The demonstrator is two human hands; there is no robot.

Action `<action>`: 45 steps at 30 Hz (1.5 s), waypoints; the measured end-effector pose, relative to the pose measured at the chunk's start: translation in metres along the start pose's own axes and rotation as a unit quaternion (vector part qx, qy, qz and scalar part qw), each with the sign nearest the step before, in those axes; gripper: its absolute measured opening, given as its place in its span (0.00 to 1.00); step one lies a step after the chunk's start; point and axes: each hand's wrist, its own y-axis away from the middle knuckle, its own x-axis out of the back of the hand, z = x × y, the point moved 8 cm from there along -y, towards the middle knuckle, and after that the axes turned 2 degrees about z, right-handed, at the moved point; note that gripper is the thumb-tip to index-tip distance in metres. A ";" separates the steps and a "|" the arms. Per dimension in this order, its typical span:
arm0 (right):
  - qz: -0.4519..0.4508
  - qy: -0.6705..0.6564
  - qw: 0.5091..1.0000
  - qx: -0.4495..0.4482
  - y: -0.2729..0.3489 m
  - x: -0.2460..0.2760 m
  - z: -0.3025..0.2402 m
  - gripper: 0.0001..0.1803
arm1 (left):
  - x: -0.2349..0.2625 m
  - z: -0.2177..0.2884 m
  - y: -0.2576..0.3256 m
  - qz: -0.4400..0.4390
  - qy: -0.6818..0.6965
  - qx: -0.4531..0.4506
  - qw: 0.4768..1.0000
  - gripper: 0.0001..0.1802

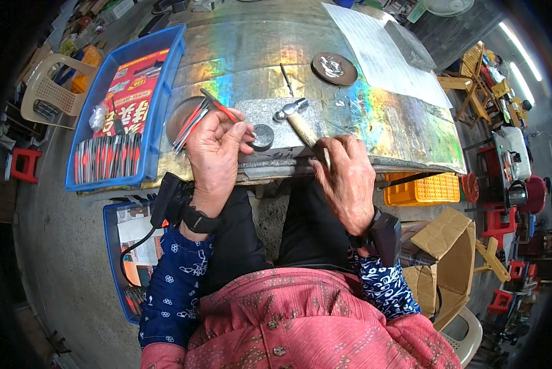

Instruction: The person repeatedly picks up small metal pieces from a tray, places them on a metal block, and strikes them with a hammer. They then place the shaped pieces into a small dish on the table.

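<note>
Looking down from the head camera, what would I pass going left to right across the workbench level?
Beige plastic chair → blue tray of red-handled tools → left hand gripping several thin tools → small round metal block → hammer in the right hand → orange crate.

Left of my hands sits a blue tray on the counter, with a red printed packet in it and a row of red and grey pieces along its near side. Beyond my hands lies a round dark dish holding something shiny, maybe foil scraps. Right of my hands, below the counter edge, stands a yellow crate, and nearer me an open cardboard box. Far left is a beige plastic chair.
</note>
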 end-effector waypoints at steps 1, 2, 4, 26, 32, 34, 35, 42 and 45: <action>-0.013 -0.001 1.000 -0.013 0.002 -0.003 0.003 0.19 | 0.000 -0.001 -0.001 0.002 -0.006 0.002 1.000 0.06; -0.025 -0.003 0.999 -0.025 0.004 -0.006 0.007 0.20 | -0.001 0.000 -0.001 0.000 -0.015 -0.005 1.000 0.06; -0.045 -0.016 0.998 -0.049 0.009 -0.011 0.012 0.23 | -0.002 0.001 0.000 -0.001 -0.034 -0.009 0.999 0.05; 0.034 0.036 0.999 -0.003 -0.004 0.003 0.005 0.15 | -0.021 0.037 0.012 0.010 -0.278 -0.181 0.943 0.07; 0.050 -0.197 0.979 -0.029 -0.016 0.071 -0.014 0.13 | -0.021 0.037 0.012 0.014 -0.273 -0.195 0.942 0.07; 0.010 -0.162 0.987 -0.013 -0.021 0.082 -0.028 0.13 | -0.021 0.037 0.012 0.016 -0.281 -0.202 0.938 0.07; 0.020 -0.172 0.985 0.011 -0.024 0.087 -0.036 0.14 | -0.021 0.037 0.012 0.017 -0.283 -0.200 0.938 0.08; -0.035 -0.139 0.987 0.078 -0.036 0.092 -0.060 0.14 | -0.019 0.038 0.013 0.028 -0.294 -0.208 0.932 0.09; 0.027 -0.147 0.986 0.075 -0.032 0.113 -0.064 0.13 | -0.019 0.035 0.013 0.028 -0.286 -0.200 0.937 0.08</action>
